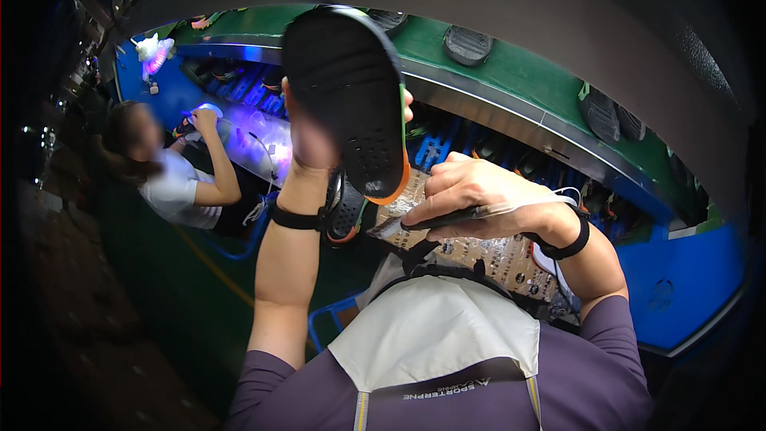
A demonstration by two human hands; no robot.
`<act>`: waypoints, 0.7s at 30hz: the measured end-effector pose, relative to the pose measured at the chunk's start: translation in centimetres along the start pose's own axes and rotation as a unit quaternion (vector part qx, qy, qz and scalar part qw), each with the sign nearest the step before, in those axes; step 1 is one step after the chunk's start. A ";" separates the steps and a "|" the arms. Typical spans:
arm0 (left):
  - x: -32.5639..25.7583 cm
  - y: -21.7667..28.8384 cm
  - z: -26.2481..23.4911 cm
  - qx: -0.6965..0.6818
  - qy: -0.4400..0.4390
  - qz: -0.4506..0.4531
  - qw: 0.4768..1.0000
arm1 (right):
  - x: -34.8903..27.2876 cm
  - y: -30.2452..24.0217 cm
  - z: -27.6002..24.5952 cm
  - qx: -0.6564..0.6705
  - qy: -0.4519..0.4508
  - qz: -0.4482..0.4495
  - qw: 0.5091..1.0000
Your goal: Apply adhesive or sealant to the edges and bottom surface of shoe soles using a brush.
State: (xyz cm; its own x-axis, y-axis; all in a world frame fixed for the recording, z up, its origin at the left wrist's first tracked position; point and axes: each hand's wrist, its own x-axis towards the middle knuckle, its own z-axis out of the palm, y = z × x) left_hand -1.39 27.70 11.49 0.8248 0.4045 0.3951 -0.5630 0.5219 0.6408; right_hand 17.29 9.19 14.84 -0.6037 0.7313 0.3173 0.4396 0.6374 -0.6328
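Note:
My left hand is closed around a black shoe sole, held up with its long flat face toward me. Small holes dot its lower part, and the edge is orange and green. Below and right of it, my right hand grips a slim brush with a dark handle; its pale tip points left, apart from the sole. A white cord runs along this hand to the wrist. Another perforated sole with an orange rim lies beneath my left wrist. Dark bands circle both wrists.
A tape-wrapped printed board lies before my apron. Beyond runs a green conveyor belt with a metal edge, carrying dark soles. Blue racks with more soles sit below it. At left, a co-worker works under purple light.

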 end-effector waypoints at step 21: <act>5.3 -1.8 -0.5 0.358 0.074 -0.217 0.905 | -0.1 1.8 0.5 -0.222 0.015 0.038 0.974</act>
State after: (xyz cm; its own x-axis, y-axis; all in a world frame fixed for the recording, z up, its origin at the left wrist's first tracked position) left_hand 4.03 29.25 12.12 0.9143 0.4013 -0.0543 0.0347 0.0559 0.9978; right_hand 17.79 10.17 13.35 -0.5415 0.7832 0.3057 0.7305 0.6183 -0.2899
